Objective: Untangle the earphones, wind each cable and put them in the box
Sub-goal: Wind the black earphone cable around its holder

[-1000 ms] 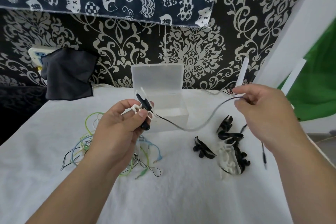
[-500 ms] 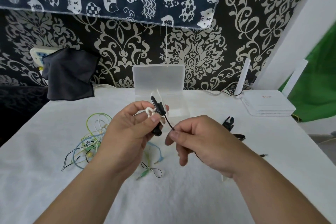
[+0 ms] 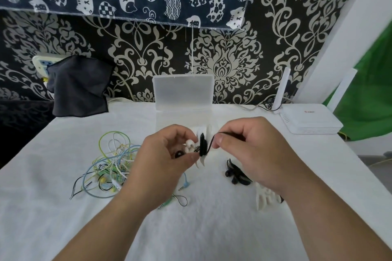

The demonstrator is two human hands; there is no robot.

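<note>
Earphones, black (image 3: 179, 153): held above the desk (image 3: 212, 229), between both hands. Left hand (image 3: 167, 154) grips the bud and a white winder (image 3: 204, 131); right hand (image 3: 250, 154) pinches the black cable (image 3: 212, 143) just beside the winder. Tangled coloured earphones (image 3: 110, 165): on the desk, left of the left hand. Clear box (image 3: 182, 95): lid raised, beyond both hands. Black winders (image 3: 233, 174): beneath the right hand.

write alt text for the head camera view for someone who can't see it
A person's left hand holds a white winder while the right hand pinches the black earphone cable wound around it, over a white-covered table. Tangled coloured earphones lie to the left; an open clear box stands behind.
</note>
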